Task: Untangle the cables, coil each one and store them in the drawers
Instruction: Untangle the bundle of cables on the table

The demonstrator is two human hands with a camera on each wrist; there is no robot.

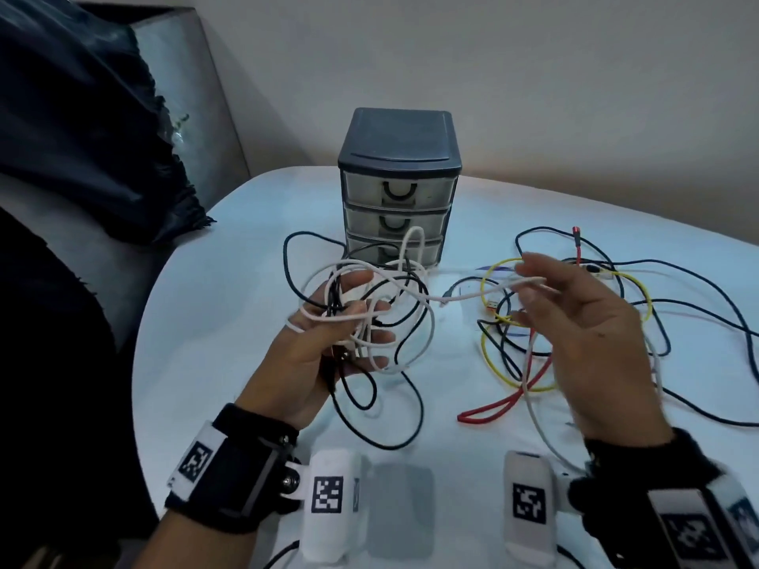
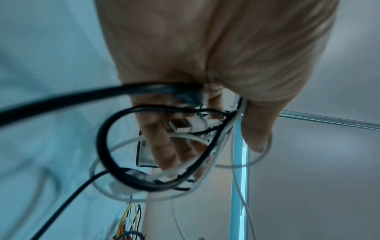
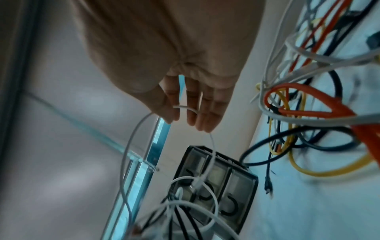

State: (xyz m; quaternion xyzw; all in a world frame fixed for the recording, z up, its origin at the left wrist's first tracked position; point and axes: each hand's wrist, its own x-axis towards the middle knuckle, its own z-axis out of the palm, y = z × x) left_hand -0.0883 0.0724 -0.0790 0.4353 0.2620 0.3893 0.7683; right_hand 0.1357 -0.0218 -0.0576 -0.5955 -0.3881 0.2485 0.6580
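Note:
My left hand [image 1: 353, 322] is raised over the table and grips a tangle of white cable [image 1: 472, 295] and black cable [image 1: 410, 408]. The loops hang round its fingers. A stretch of that white cable runs right to my right hand [image 1: 534, 287], which pinches it between thumb and fingers. Seen from the left wrist, my left hand [image 2: 174, 151] curls into black cable [image 2: 102, 146] and white cable [image 2: 259, 160] loops. From the right wrist, my right hand [image 3: 185, 113] holds the white cable [image 3: 131, 138] above the drawer unit [image 3: 216, 178]. All drawers of the grey three-drawer unit [image 1: 396, 186] are closed.
A heap of yellow cable [image 1: 497, 363], red cable [image 1: 505, 402] and dark cable [image 1: 698, 305] lies on the white table [image 1: 226, 301] under and right of my right hand. A dark cloth [image 1: 82, 137] lies on a grey seat to the left. A wall stands behind the drawers.

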